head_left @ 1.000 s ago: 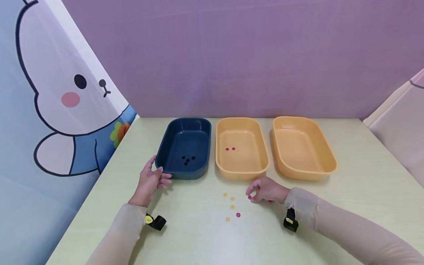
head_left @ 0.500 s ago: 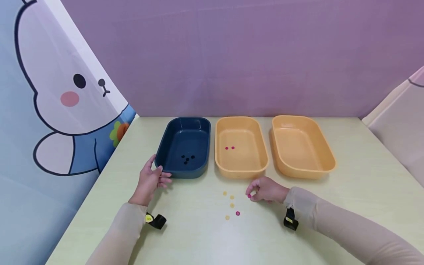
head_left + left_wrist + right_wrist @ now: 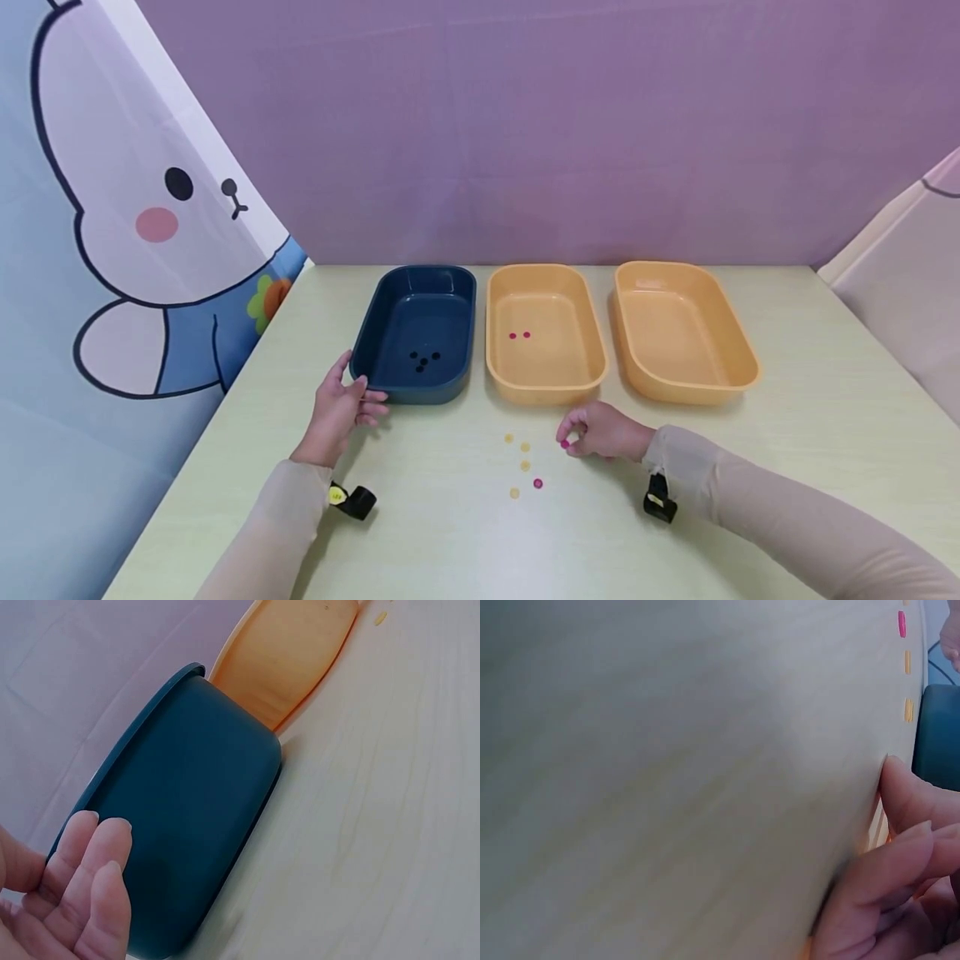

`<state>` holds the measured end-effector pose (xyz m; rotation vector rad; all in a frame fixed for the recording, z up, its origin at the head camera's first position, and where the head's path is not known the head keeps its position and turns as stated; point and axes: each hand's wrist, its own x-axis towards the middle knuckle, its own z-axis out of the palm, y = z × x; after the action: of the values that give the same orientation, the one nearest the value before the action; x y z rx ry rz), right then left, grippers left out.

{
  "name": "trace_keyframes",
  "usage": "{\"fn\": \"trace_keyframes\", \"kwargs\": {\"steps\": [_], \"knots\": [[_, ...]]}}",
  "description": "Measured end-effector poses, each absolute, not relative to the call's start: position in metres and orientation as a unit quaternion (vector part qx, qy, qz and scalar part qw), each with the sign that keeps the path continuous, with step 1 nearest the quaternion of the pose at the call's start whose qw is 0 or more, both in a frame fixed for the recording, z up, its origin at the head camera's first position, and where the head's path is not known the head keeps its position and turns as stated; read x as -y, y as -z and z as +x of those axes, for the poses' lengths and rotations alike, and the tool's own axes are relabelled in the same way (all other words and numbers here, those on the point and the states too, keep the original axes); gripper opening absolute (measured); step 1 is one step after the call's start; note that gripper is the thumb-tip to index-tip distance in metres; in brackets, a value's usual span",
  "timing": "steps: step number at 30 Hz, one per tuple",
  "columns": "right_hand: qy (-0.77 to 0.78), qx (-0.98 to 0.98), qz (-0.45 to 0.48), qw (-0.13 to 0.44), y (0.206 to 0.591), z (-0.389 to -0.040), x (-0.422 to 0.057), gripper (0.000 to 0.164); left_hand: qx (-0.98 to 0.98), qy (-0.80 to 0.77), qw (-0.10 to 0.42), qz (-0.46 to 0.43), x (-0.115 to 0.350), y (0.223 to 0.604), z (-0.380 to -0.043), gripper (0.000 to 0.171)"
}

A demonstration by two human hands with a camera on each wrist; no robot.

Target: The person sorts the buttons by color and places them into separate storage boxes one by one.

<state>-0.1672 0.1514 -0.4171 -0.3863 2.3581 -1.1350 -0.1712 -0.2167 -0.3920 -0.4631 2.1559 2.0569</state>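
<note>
Magenta disc [image 3: 565, 444] sits pinched between thumb and finger of my right hand [image 3: 606, 430], in front of the middle orange tray [image 3: 543, 395]; my left hand [image 3: 337, 414], fingers loosely extended, touches the near left corner of the blue tray [image 3: 426, 395].

Past the right hand [image 3: 896, 870] lie discs [image 3: 909, 710] — pink, yellow — and a blue tray [image 3: 939, 731].

Left tray [image 3: 427, 312], dark blue. Middle tray [image 3: 555, 358], light orange; right tray [image 3: 682, 333], likewise. Discs: black discs [image 3: 423, 362], magenta discs [image 3: 537, 483], yellow discs [image 3: 525, 466]. Table [image 3: 450, 550], pale yellow-green, faint streaks. Backdrop [image 3: 540, 133], purple. Side cloth [image 3: 97, 475], light blue, white dark-outlined cartoon animal [image 3: 112, 158]. Sleeves [image 3: 262, 525], beige.
</note>
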Motion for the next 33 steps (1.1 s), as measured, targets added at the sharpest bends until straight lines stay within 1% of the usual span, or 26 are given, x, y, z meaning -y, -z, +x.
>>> {"fn": "trace_keyframes", "kwargs": {"steps": [15,23,33], "knots": [[0.411,-0.865,-0.16,0.242,0.416,-0.167,-0.153,0.015,-0.714,-0.682,0.06,-0.149,0.216,0.393,-0.172,0.061],[0.402,-0.86,-0.178,0.259,0.411,-0.166,-0.156,0.013,-0.713,-0.684,0.059,-0.145,0.216,0.393,-0.171,0.061],[0.403,-0.858,-0.209,0.238,0.396,-0.166,-0.16,0.012,-0.717,-0.68,0.057,-0.145,0.216,0.393,-0.171,0.061]]}}
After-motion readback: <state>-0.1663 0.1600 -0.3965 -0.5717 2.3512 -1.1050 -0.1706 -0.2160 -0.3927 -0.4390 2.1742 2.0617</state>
